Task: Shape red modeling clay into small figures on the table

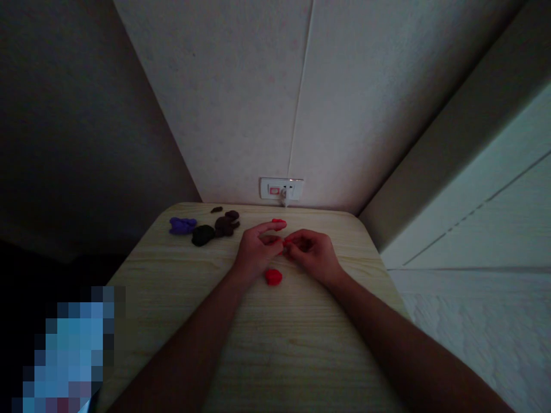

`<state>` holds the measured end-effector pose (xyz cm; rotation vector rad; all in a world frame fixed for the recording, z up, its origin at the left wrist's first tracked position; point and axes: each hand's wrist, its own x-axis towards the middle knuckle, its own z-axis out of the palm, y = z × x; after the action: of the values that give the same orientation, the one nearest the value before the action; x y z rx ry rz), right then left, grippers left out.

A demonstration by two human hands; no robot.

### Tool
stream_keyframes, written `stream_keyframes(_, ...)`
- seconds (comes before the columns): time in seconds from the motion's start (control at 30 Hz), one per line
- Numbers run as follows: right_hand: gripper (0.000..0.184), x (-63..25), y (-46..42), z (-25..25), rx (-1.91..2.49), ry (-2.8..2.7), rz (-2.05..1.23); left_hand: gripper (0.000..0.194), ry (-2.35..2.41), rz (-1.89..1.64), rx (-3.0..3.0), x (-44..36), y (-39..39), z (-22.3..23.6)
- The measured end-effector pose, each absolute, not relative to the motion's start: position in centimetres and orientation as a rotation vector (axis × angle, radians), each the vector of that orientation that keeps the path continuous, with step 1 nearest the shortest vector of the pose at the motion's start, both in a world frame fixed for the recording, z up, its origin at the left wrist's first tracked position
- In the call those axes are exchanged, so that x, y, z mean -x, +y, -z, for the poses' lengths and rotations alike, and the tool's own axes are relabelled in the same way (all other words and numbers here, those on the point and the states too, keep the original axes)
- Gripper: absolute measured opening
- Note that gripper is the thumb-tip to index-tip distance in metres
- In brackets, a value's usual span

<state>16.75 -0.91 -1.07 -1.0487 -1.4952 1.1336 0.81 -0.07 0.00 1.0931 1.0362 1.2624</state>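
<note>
My left hand (257, 249) and my right hand (310, 252) meet over the middle of a light wooden table (181, 298). Both pinch a small piece of red clay (284, 244) between their fingertips. My left index finger sticks out above the pinch. A red clay lump (273, 277) lies on the table just below my hands. Another red piece (279, 222) lies beyond them toward the wall.
At the far left of the table lie a purple clay piece (182, 225) and several dark brown lumps (213, 229). A wall socket (281, 188) with a plug sits above the table's far edge. A white panel (473, 218) stands to the right.
</note>
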Motion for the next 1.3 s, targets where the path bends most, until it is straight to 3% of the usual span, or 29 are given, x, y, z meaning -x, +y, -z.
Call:
stream_keyframes(0.17, 0.022, -16.77, -0.75, 1.23, 1.017, -1.422, -1.202, 0.042, 1.033, -1.284, -1.083, -0.78, 0.14, 0.26)
stream_keyframes(0.37, 0.02, -17.21, -0.35, 0.76, 1.04, -1.506, -0.929, 0.041, 0.991, -1.304, -1.035, -0.8, 0.04, -0.04)
stream_keyframes(0.6, 0.027, -17.07, -0.42, 0.67, 1.046, -1.46, -1.196, 0.042, 1.004, -1.296, -1.069, -0.73, 0.11, 0.26)
stream_keyframes(1.3, 0.008, -16.78, -0.5, 0.48, 1.1, -1.501, -1.165, 0.044, 1.037, -1.252, -1.137, -0.84, 0.3, 0.52)
